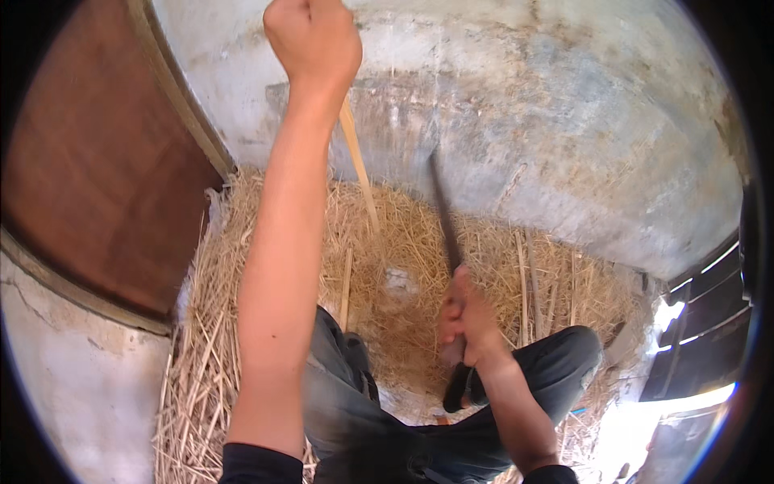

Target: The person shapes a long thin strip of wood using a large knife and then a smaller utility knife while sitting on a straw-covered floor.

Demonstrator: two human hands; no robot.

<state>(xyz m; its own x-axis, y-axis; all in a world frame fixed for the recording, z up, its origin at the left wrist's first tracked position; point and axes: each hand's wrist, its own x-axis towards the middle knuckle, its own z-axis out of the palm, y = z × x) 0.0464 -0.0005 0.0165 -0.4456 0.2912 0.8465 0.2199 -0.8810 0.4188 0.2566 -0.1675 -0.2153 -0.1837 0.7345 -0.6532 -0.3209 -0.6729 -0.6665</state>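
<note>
My left hand [314, 40] is raised high at the top edge, closed in a fist. A long, pale wooden strip [357, 157], perhaps split bamboo, runs up behind my wrist into that fist; the grip itself is hidden. The strip's lower end slants down to the straw in front of me. Lower and to the right, my right hand [469, 319] is wrapped around the handle of a long, dark-bladed knife [442, 202]. Its narrow blade points up and away, to the right of the strip and apart from it. Motion blurs the right hand and knife slightly.
Straw and shavings [201, 363] cover the floor around my bent legs [540, 363]. More pale strips [347, 282] lie on the straw. A stained plaster wall [500, 105] rises ahead. At left is a brown door panel [97, 161]; dark slats [701, 323] stand at right.
</note>
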